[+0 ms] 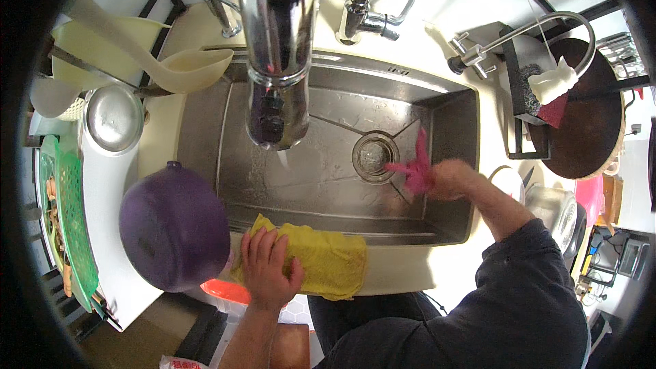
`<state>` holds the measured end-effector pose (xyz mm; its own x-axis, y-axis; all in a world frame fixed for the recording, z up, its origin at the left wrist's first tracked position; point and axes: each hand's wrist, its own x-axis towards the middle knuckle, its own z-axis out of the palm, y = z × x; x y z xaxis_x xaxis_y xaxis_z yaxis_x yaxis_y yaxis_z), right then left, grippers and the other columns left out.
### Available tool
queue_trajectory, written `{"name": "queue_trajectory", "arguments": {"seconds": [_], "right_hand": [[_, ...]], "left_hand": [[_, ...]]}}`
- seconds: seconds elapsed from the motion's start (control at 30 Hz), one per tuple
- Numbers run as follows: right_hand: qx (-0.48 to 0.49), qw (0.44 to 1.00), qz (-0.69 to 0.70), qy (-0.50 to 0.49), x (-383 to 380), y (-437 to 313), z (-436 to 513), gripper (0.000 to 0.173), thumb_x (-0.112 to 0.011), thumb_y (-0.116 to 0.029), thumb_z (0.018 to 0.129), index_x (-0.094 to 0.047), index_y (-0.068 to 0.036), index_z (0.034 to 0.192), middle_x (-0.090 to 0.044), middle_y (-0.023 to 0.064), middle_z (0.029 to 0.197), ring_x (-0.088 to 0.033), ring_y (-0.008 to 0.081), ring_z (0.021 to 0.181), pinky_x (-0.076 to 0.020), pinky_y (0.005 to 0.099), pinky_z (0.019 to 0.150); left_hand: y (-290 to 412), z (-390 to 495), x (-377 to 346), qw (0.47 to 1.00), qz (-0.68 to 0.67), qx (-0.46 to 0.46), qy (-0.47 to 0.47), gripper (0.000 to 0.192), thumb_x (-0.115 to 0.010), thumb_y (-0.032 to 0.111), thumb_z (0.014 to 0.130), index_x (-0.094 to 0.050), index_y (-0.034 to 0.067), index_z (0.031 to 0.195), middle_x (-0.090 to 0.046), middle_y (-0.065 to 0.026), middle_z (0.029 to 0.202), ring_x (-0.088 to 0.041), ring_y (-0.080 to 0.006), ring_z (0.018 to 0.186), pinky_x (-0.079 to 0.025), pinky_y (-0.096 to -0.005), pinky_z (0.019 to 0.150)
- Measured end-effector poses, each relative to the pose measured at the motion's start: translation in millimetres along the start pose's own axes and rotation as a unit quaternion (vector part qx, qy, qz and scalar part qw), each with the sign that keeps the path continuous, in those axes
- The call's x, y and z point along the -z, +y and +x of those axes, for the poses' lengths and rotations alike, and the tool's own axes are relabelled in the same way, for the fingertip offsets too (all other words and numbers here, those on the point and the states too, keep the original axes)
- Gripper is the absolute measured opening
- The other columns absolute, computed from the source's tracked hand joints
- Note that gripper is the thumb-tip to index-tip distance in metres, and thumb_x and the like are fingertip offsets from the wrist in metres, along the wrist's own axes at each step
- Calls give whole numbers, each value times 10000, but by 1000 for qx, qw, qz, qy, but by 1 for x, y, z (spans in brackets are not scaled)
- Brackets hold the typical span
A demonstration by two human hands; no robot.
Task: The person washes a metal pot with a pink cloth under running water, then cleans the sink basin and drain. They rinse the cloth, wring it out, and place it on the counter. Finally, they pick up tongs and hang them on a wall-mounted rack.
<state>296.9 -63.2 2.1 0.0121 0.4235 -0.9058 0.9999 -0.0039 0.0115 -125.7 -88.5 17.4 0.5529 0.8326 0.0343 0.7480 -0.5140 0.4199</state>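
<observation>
My left hand (269,264) lies flat with spread fingers on a folded yellow cloth (328,261) at the front rim of the sink. Over the right side of the steel sink (307,164), my right hand (451,179) grips a bright pink cloth (417,169), blurred, its loose ends hanging beside the round drain (375,157). An upturned purple pot (174,228) rests at the sink's front left corner, near my left hand. The large chrome faucet (279,77) reaches over the basin, with a thin stream of water below its spout.
Behind the sink stands a second chrome faucet (359,18). A slim curved tap (538,20) and a black rack (530,138) are at the right. Left are a metal lid (114,119), a pale ladle (189,69) and a green basket (77,230). A steel pot (553,210) stands right.
</observation>
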Motion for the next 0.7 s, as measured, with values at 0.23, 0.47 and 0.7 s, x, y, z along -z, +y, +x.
{"name": "queue_trajectory", "arguments": {"seconds": [0.23, 0.47, 0.7], "right_hand": [[-2, 996, -14, -85, -104, -41, 79, 355, -623, -272, 859, -676, -72, 1148, -668, 165, 1131, -627, 328, 1082, -495, 446, 881], [-125, 979, 79, 142, -54, 14, 130, 212, -627, -138, 800, -711, -14, 949, -684, 198, 1037, -664, 345, 1000, -536, 458, 822], [-181, 926, 43, 328, 46, 52, 86, 195, -559, -180, 857, -660, -46, 955, -683, 212, 1006, -675, 335, 968, -556, 425, 811]], "left_hand": [[-1, 0, 0, 1000, 3, 2, -8, 442, -610, 210, 750, -527, 18, 1140, -518, -173, 1183, -462, -375, 1204, -248, -583, 1090], [-1, -1, -1, 1000, 7, -4, 17, 412, -623, 231, 753, -573, 22, 1104, -542, -165, 1169, -490, -361, 1177, -291, -555, 1075], [0, 1, 0, 1000, -4, -8, 13, 446, -628, 210, 733, -544, 24, 1130, -527, -166, 1186, -479, -371, 1183, -281, -574, 1071]]}}
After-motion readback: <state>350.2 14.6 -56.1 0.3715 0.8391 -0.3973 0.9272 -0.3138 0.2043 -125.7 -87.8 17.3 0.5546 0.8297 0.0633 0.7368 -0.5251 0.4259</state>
